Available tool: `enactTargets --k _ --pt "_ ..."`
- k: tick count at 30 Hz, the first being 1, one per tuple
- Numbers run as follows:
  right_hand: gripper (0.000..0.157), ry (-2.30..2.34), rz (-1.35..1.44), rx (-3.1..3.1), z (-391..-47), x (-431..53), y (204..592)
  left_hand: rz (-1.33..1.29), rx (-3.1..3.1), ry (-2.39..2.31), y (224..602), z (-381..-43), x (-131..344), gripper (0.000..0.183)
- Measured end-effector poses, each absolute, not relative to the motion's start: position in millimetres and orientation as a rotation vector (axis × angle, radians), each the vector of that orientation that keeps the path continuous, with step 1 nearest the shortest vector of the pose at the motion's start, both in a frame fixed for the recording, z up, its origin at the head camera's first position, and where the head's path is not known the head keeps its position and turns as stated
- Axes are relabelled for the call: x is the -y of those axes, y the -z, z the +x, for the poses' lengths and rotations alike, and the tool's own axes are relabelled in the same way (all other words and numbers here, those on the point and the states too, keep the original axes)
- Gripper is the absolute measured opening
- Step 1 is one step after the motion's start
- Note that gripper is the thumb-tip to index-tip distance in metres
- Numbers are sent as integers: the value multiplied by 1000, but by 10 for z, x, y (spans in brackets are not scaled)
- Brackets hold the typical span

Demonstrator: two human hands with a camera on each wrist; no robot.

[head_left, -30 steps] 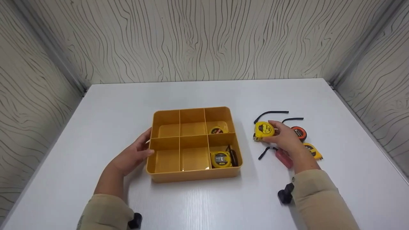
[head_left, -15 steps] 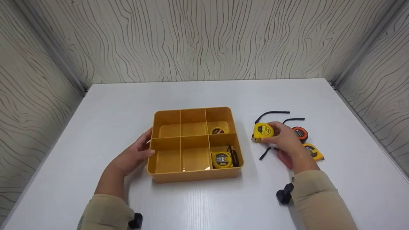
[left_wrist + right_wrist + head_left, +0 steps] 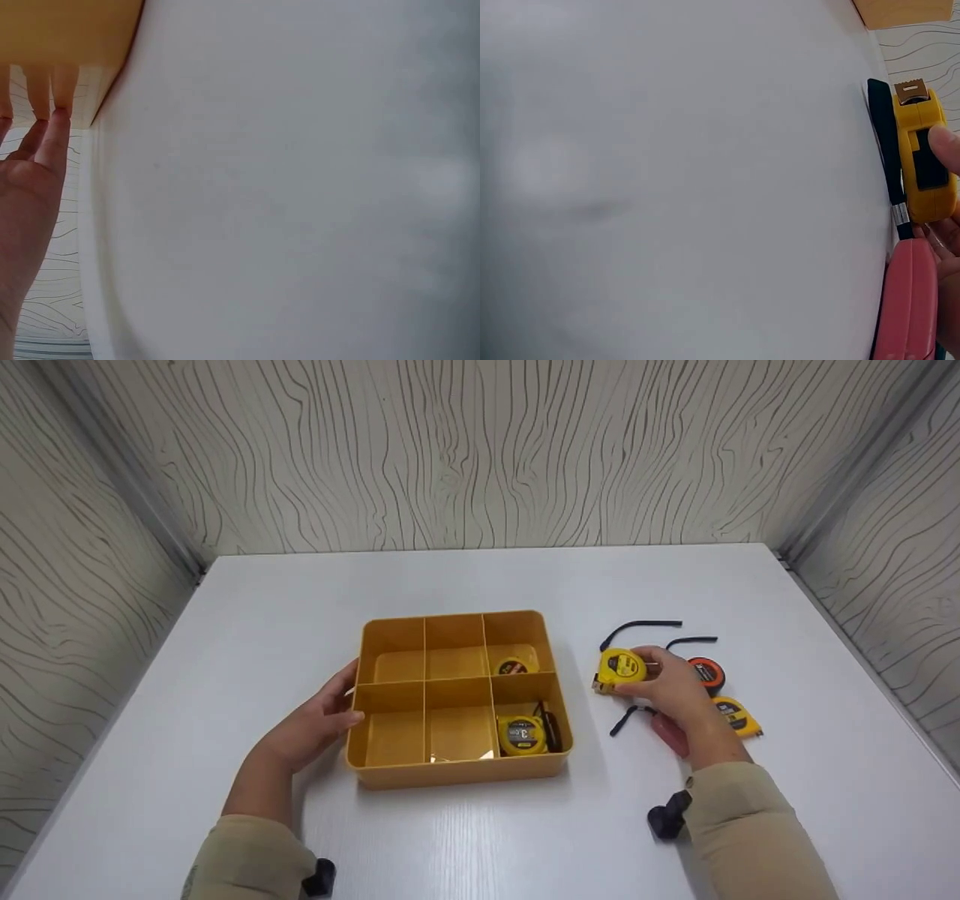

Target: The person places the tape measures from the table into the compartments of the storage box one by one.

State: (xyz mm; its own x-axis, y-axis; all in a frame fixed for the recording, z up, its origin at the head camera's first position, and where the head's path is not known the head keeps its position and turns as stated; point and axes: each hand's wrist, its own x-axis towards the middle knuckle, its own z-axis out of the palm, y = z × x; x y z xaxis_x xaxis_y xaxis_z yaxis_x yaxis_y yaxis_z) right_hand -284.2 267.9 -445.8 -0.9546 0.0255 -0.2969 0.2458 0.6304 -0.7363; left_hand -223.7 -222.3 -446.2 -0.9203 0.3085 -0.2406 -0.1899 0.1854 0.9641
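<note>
A yellow-orange divided box [image 3: 457, 775] with two rows of compartments sits on the white table. My left hand [image 3: 307, 731] holds its left wall, thumb over the rim and fingertips on the outer side, as the left wrist view shows. To the right of the box, my right hand [image 3: 675, 694] pinches a yellow tape measure [image 3: 621, 666], thumb on its near edge and fingers behind. Its metal end hook points left. In the right wrist view a red tape measure [image 3: 907, 300] with a dark strap lies just beside the hand.
In the box's right compartments are a yellow tape measure [image 3: 523, 735] beside a dark item [image 3: 553, 731] in front, and another tape measure [image 3: 514, 666] behind. An orange-and-black tape measure [image 3: 706, 673] and a yellow one [image 3: 737, 716] lie right of my hand. Patterned walls [image 3: 480, 450] enclose the table.
The tape measure in my right hand has shifted only slightly, with small changes in tilt. My left hand and the box stay in place.
</note>
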Motion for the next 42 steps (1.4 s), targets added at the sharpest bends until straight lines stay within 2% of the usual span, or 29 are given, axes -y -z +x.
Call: enactTargets --k 12,29,42 --pt "86 1325 207 -2624 -2833 -2650 4396 145 -2055 -1800 4481 -2244 2239 82" --pt "90 1386 203 -2675 -2856 -2525 3981 106 -2086 -1779 4481 -2250 2232 82" --pt "83 1446 121 -2759 -2821 -2428 3579 144 -2033 -1817 4477 -2250 2226 83"
